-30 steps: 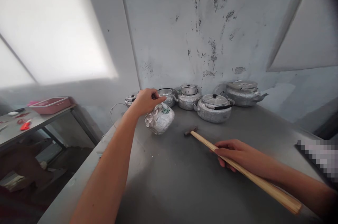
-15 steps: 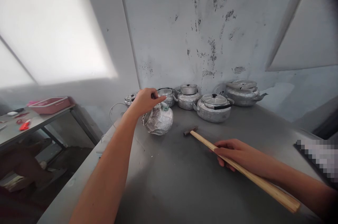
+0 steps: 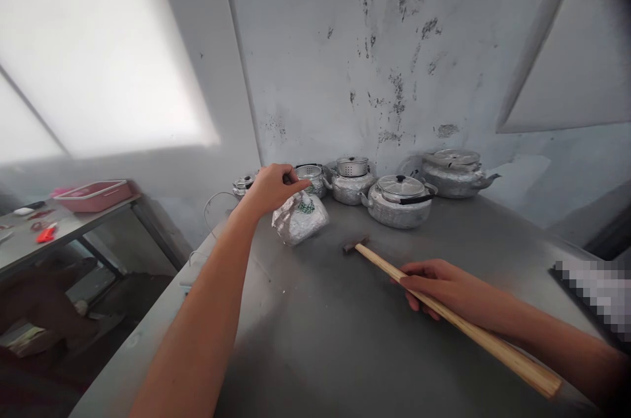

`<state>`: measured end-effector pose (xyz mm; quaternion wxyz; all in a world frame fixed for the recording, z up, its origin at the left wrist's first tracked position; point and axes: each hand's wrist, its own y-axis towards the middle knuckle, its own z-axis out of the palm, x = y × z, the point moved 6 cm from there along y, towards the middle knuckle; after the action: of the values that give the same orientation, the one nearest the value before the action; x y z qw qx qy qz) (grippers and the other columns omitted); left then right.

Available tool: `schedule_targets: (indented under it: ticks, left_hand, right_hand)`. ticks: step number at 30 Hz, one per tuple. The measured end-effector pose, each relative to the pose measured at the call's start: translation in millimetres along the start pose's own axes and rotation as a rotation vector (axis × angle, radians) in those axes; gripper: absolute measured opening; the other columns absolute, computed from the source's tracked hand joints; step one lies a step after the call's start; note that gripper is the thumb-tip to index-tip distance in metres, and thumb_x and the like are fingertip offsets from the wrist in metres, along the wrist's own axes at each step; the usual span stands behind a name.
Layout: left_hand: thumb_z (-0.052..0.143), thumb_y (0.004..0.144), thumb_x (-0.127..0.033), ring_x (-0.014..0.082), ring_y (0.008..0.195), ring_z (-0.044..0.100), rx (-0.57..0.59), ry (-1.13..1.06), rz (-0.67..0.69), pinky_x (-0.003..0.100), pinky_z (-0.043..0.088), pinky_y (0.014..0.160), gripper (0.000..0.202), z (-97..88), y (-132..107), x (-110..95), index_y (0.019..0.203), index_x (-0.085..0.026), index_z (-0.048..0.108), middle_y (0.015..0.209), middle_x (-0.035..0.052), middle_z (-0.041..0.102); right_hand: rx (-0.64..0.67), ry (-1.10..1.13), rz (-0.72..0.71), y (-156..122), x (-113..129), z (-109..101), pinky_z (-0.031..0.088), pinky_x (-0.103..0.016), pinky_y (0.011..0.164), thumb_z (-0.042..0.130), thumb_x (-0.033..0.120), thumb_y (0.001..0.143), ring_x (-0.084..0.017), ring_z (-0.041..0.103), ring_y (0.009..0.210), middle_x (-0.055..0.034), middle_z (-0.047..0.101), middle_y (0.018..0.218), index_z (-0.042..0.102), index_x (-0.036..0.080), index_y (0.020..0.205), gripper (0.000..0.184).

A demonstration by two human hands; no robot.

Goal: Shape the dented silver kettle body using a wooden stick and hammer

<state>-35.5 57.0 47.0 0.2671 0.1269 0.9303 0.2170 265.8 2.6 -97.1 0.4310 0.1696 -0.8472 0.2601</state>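
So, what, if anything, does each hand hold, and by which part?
The right hand holds the hammer by its wooden handle, nearer the head. The left hand holds a dented silver vessel from above; the gripped part is hidden.

Dented pot (image 3: 302,219): silvery metal, crumpled, rough. Hammer handle (image 3: 473,333): pale wood, grain visible, fairly smooth; hammer head (image 3: 353,246): dark, dull metal. Kettle (image 3: 399,213): silvery metal, shiny lid (image 3: 392,186). Tabletop (image 3: 320,346): smooth, soft sheen. Wall (image 3: 300,56): matt, flaking in patches. Basket (image 3: 98,200): plastic-looking.
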Motion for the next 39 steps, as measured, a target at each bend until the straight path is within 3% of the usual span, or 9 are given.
schedule_targets:
  ticks: [8,12,14,18,22,25,29,35,39]
  left_hand:
    - [0.067,0.087,-0.059,0.0119,0.053,0.044,0.05,-0.057,0.009,0.027,0.033,0.051,0.045,2.1,-4,-10,0.069,-0.02,0.055,0.059,-0.0012,0.053]
    - [0.063,0.089,-0.064,0.0125,0.057,0.048,0.307,-0.199,0.07,0.028,0.039,0.055,0.045,11.4,-12,-28,0.078,-0.02,0.066,0.067,0.0004,0.059]
    - [0.058,0.091,-0.066,0.0149,0.064,0.055,0.358,-0.182,0.107,0.028,0.042,0.06,0.047,12.7,-13,-31,0.087,-0.021,0.071,0.075,0.0021,0.064]
    - [0.061,0.085,-0.071,0.0256,0.098,0.067,0.332,0.089,0.01,0.032,0.05,0.079,0.057,14.7,-7,-4,0.113,-0.023,0.072,0.112,0.0078,0.072]
    - [0.061,0.079,-0.078,0.0329,0.127,0.058,0.647,0.206,-0.126,0.038,0.048,0.098,0.09,39.0,-14,24,0.152,-0.027,0.048,0.149,0.0097,0.056]
    - [0.063,0.081,-0.065,0.0311,0.128,0.058,0.749,0.2,-0.109,0.035,0.048,0.098,0.08,53.8,-17,26,0.151,-0.029,0.049,0.151,0.0064,0.055]
    - [0.057,0.083,-0.037,0.0269,0.098,0.07,0.711,0.245,-0.076,0.031,0.052,0.079,0.049,58.0,-13,20,0.129,-0.024,0.068,0.118,0.006,0.075]
    - [0.05,0.09,-0.041,0.0321,0.108,0.064,0.156,0.443,-0.053,0.037,0.051,0.081,0.055,9.8,-7,-9,0.142,-0.026,0.057,0.125,0.0095,0.069]
    - [0.058,0.085,-0.055,0.0349,0.119,0.058,0.312,0.434,0.009,0.041,0.05,0.092,0.062,16.7,-15,-23,0.141,-0.028,0.059,0.136,0.0113,0.06]
  right_hand:
    - [-0.006,0.009,0.019,-2,2,0,0.043,-0.028,0.066,0.056,0.047,0.089,-0.014,0.055,0.064,-0.0026,0.067,0.079,0.061,0.02,0.079,0.029]
    - [-0.014,0.013,0.013,-3,0,0,0.043,-0.028,0.067,0.056,0.046,0.089,-0.014,0.055,0.065,-0.0021,0.067,0.08,0.062,0.02,0.08,0.028]
    - [-0.01,0.019,-0.002,-3,0,-1,0.044,-0.028,0.067,0.056,0.046,0.089,-0.015,0.055,0.065,-0.0019,0.067,0.079,0.061,0.021,0.079,0.028]
    - [0.006,0.013,-0.028,-2,2,0,0.043,-0.028,0.066,0.054,0.045,0.09,-0.014,0.055,0.064,-0.0021,0.066,0.078,0.061,0.02,0.077,0.029]
    - [0.01,0.009,-0.032,0,2,1,0.043,-0.028,0.065,0.054,0.045,0.091,-0.014,0.055,0.063,-0.0021,0.066,0.079,0.061,0.02,0.079,0.029]
    - [-0.001,0.002,-0.036,0,0,-1,0.043,-0.028,0.065,0.053,0.046,0.091,-0.014,0.054,0.064,-0.0018,0.064,0.076,0.059,0.021,0.076,0.03]
    - [-0.074,0.01,-0.035,-1,1,-10,0.04,-0.028,0.06,0.059,0.047,0.089,-0.013,0.049,0.059,0.0012,0.055,0.069,0.06,0.021,0.08,0.028]
    - [-0.366,0.182,-0.126,-12,10,-31,0.041,-0.027,0.062,0.066,0.056,0.087,-0.013,0.05,0.065,0.0031,0.054,0.075,0.061,0.026,0.117,0.042]
    - [-0.404,0.304,-0.198,-18,15,-33,0.041,-0.026,0.055,0.056,0.064,0.092,-0.011,0.037,0.057,0.0058,0.043,0.072,0.054,0.031,0.128,0.049]
